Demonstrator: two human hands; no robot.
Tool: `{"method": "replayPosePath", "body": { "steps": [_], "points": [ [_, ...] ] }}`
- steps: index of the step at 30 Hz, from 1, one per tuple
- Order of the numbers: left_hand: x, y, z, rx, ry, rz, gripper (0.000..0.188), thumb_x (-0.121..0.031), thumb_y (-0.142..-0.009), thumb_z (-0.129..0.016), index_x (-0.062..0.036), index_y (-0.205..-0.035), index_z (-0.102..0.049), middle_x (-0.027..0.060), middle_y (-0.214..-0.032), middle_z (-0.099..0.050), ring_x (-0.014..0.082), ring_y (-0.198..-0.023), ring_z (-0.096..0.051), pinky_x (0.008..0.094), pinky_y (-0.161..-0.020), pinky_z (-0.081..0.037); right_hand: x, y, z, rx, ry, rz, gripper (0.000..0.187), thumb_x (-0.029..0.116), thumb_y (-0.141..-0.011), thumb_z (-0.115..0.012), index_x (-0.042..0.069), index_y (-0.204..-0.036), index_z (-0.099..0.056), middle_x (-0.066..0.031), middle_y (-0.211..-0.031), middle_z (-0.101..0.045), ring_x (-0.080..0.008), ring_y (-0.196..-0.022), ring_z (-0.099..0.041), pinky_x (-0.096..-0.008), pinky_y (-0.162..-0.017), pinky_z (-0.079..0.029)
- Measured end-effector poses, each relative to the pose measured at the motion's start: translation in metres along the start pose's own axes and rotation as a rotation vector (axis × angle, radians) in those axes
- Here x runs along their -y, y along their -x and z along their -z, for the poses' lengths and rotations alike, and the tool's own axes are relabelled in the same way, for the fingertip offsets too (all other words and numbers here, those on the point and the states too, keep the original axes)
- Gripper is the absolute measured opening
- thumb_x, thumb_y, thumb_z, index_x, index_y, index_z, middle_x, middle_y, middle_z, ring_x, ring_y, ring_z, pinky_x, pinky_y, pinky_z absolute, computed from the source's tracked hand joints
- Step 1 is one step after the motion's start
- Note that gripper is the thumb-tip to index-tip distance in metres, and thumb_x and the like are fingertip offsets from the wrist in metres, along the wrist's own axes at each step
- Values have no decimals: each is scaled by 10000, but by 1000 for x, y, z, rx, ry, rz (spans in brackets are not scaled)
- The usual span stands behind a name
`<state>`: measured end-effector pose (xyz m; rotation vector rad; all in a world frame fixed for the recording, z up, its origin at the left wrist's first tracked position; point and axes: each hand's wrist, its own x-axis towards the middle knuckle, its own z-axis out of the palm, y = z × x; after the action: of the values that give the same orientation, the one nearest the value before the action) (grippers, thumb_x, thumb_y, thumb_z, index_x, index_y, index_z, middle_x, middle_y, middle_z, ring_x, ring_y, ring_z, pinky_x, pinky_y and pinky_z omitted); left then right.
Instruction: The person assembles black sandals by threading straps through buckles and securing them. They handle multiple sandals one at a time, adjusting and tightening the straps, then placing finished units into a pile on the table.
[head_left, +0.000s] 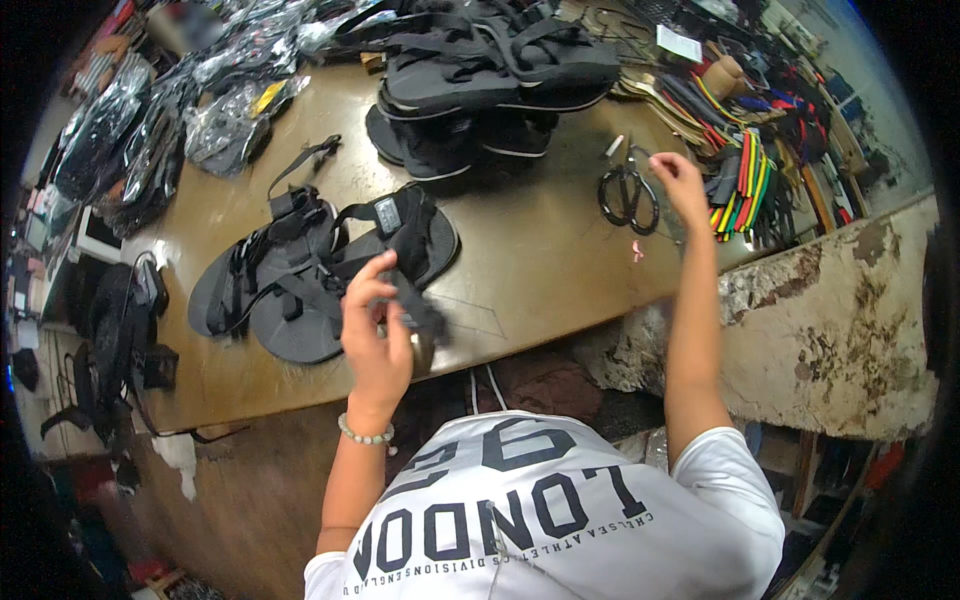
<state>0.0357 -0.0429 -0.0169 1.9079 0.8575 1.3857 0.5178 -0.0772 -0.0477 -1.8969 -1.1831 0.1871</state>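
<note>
Fingers curled, my left hand [375, 340] grips a dark strap [418, 308], which is blurred by motion. Just beyond it, black strappy sandals [290, 325] lie together on the table, one long strap reaching away from them. On the right, my right hand [682, 190] is raised over the table with thumb and fingers pinched; whether anything small is in them cannot be made out. Black-handled scissors [630, 200] lie just left of that hand, beside a small white stick-like piece [615, 146].
A tall stack of black sandals [490, 75] stands at the far middle of the brown table [570, 270]. Plastic-wrapped sandals [230, 125] cover the far left. Bundles of coloured straps [745, 185] lie at the right edge. A pink scrap [637, 250] rests near the scissors.
</note>
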Motion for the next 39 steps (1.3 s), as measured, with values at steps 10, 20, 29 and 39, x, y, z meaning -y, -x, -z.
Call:
{"method": "replayPosePath", "body": {
  "steps": [10,20,29,39],
  "points": [
    [-3,22,59,-499,463,649,520,16,-889,-635,-4,-1334,-366,140,-965,-622,167,-800,-661,251,-701,-555,-8,2,6,234,-80,-163,365,267,-945,-619,-24,-1165,-650,-27,-965,-674,-100,-867,-585,-242,-787,-461],
    [-5,26,80,-217,-104,676,312,-77,-823,-737,-23,-1097,-600,92,-980,-578,134,-691,-641,255,-604,-510,239,137,-140,463,-759,82,111,127,-931,-626,16,-937,-633,-58,-970,-643,-114,-845,-620,-265,-755,-534],
    [-17,7,85,58,-581,487,266,-129,-832,-681,-9,-1069,-663,146,-988,-573,320,-845,-605,384,-762,-484,295,174,-212,593,-701,144,106,27,-894,-608,-74,-894,-575,-143,-1009,-632,-127,-859,-618,-268,-749,-554],
    [0,4,76,-8,-615,323,78,-65,-889,-599,7,-912,-618,151,-894,-609,331,-815,-614,399,-726,-482,298,178,-220,506,-615,198,103,16,-838,-647,-62,-877,-593,-141,-930,-617,-172,-775,-633,-282,-728,-553]
  ]
}}
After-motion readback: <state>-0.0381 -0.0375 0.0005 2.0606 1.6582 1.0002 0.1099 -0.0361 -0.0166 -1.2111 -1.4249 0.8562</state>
